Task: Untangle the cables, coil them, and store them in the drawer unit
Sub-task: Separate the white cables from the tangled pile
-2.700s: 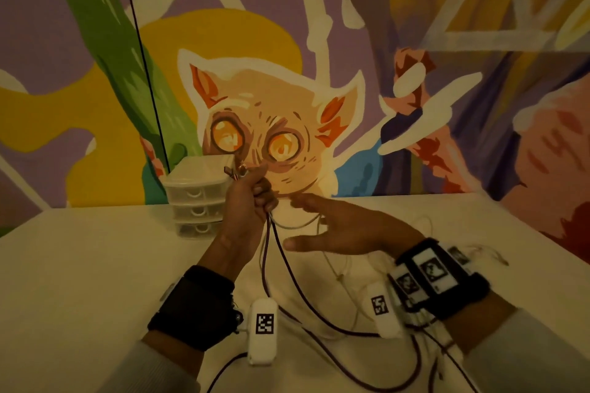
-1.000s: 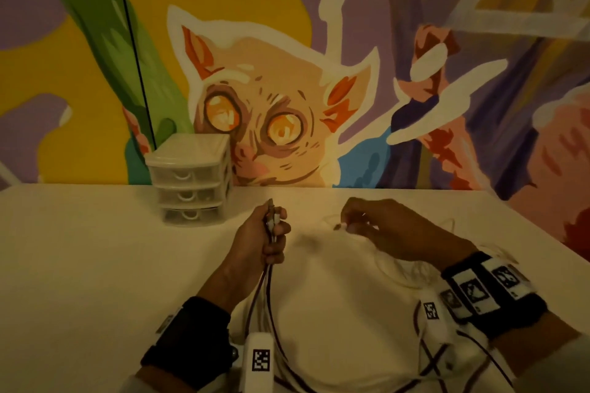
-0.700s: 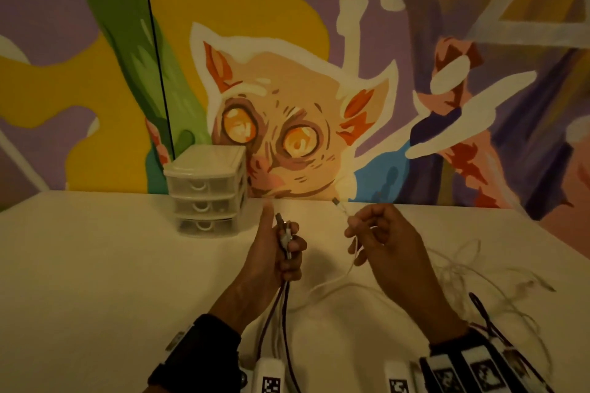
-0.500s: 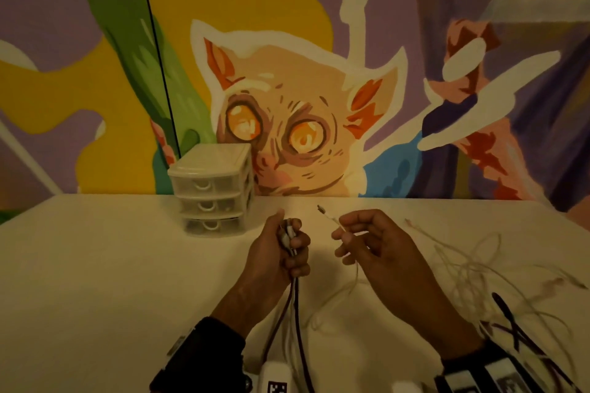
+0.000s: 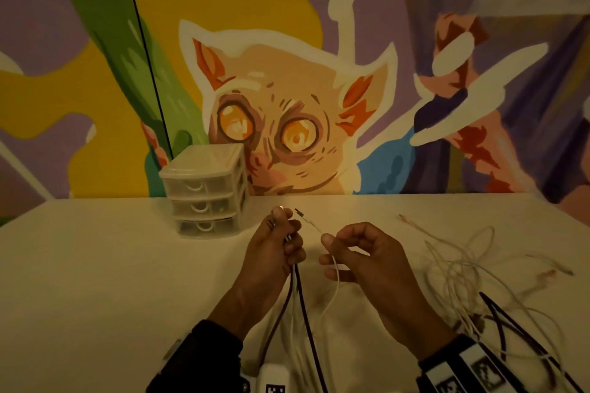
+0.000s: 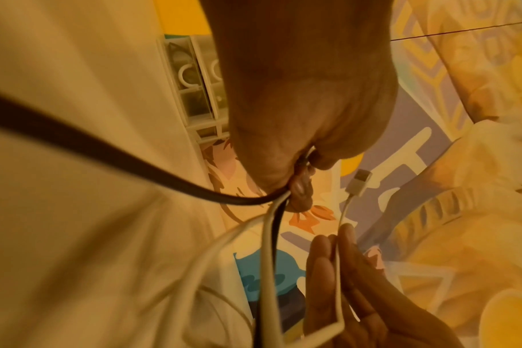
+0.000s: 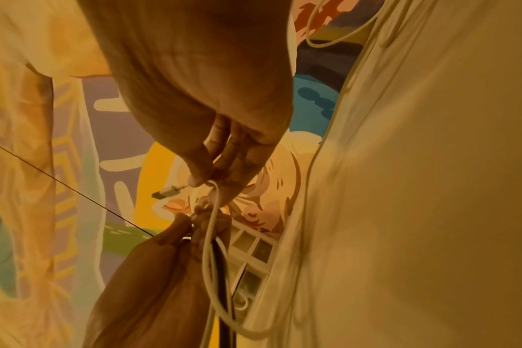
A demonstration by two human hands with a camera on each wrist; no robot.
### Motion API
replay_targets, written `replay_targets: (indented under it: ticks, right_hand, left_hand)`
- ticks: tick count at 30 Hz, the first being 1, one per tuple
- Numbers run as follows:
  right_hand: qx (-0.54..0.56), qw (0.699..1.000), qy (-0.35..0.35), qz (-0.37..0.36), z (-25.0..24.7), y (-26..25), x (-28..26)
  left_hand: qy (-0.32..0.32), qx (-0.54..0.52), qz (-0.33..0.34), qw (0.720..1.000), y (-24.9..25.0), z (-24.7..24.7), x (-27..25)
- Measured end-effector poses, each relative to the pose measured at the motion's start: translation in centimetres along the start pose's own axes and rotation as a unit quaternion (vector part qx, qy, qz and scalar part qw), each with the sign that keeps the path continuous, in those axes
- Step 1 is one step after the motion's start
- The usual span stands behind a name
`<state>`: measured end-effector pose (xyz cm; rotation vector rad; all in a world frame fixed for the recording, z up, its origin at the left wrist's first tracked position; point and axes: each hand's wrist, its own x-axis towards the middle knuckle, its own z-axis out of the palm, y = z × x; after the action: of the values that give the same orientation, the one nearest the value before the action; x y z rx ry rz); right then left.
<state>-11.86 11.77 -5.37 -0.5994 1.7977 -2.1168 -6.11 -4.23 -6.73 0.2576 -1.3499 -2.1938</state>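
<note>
My left hand [image 5: 281, 242] is fisted round a bunch of cable ends, dark cables [image 5: 303, 306] and a white one [image 6: 267, 247] hanging down from it toward me. My right hand [image 5: 344, 249] pinches a thin white cable [image 5: 335, 277] just behind its plug [image 5: 300, 213], which points up toward the left hand. The plug [image 6: 359, 181] sits free beside the left fist and also shows as a plug [image 7: 167, 192] in the right wrist view. A clear drawer unit [image 5: 206, 190] with three shut drawers stands at the back of the white table [image 5: 95, 281].
A loose tangle of white cables [image 5: 463, 268] with some dark cables [image 5: 504, 319] lies on the table to the right of my right hand. The painted wall rises right behind the table. A thin black line [image 5: 143, 51] runs down the wall behind the drawers.
The right hand picked a thin white cable end out of the tangle and brought its plug up close to the left hand. The left hand lowered and keeps its grip on the bunch.
</note>
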Motion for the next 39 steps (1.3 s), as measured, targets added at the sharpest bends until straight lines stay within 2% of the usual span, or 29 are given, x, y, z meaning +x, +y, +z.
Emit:
replay_targets:
  ticks: [8, 12, 13, 15, 18, 20, 22, 23, 24, 26, 27, 28, 29, 31, 33, 36, 39]
  right_hand:
    - [-0.017, 1.000, 0.016, 0.013, 0.0, 0.3, 0.1]
    - [-0.036, 0.999, -0.017, 0.027, 0.2, 0.2, 0.1]
    - [-0.049, 0.997, -0.049, 0.043, 0.1, 0.1, 0.1]
    - [-0.114, 0.977, -0.159, 0.087, -0.6, -0.4, 0.0]
    - [-0.189, 0.912, -0.341, 0.126, -2.4, -1.1, -0.1]
    - [-0.213, 0.886, -0.395, 0.116, -3.5, -1.5, 0.1]
    - [-0.245, 0.886, -0.382, 0.094, -4.4, -1.8, 0.7]
    - [-0.255, 0.901, -0.342, 0.077, -4.9, -1.9, 1.1]
    - [-0.265, 0.923, -0.273, 0.051, -5.2, -2.3, 1.3]
    - [-0.234, 0.968, -0.085, -0.025, -6.0, -3.4, 1.7]
    - [-0.189, 0.980, -0.009, -0.067, -6.0, -3.9, 1.8]
    - [-0.161, 0.981, 0.028, -0.105, -6.0, -4.2, 1.8]
    - [-0.158, 0.979, 0.031, -0.124, -5.5, -4.2, 1.7]
    - [-0.192, 0.974, -0.033, -0.119, -4.7, -3.6, 1.6]
    - [-0.199, 0.968, -0.110, -0.102, -4.0, -2.8, 1.3]
    - [-0.197, 0.971, -0.091, -0.099, -3.9, -2.3, 1.7]
    - [-0.193, 0.974, -0.060, -0.099, -3.8, -2.2, 1.8]
  left_hand:
    - [-0.051, 0.116, 0.039, 0.991, -0.3, 0.3, -0.8]
    - [-0.048, 0.176, 0.062, 0.981, -0.3, 0.2, -0.8]
    - [-0.032, 0.172, 0.067, 0.982, -0.3, 0.1, -0.6]
    - [0.007, 0.140, 0.076, 0.987, -0.1, -0.3, 0.0]
    - [0.075, 0.053, 0.075, 0.993, 0.6, -1.2, 0.9]
    - [0.102, -0.017, 0.059, 0.993, 1.0, -1.7, 1.2]
    - [0.087, -0.107, 0.034, 0.990, 1.0, -2.0, 1.2]
    - [0.073, -0.148, 0.026, 0.986, 1.0, -2.0, 1.2]
    - [0.065, -0.164, 0.021, 0.984, 1.1, -2.0, 1.1]
    - [0.072, -0.125, 0.025, 0.989, 1.4, -1.6, 1.2]
    - [0.077, -0.090, 0.041, 0.992, 1.6, -1.2, 1.2]
    - [0.081, -0.050, 0.064, 0.993, 1.6, -0.8, 1.2]
    - [0.082, -0.003, 0.095, 0.992, 1.8, -0.7, 1.1]
    - [0.081, 0.110, 0.139, 0.981, 2.0, -0.8, 0.8]
    - [0.068, 0.207, 0.125, 0.968, 2.3, -1.1, 0.1]
    - [-0.004, 0.270, 0.063, 0.961, 2.7, 0.1, -1.3]
    - [-0.040, 0.312, 0.061, 0.947, 2.4, 1.2, -1.9]
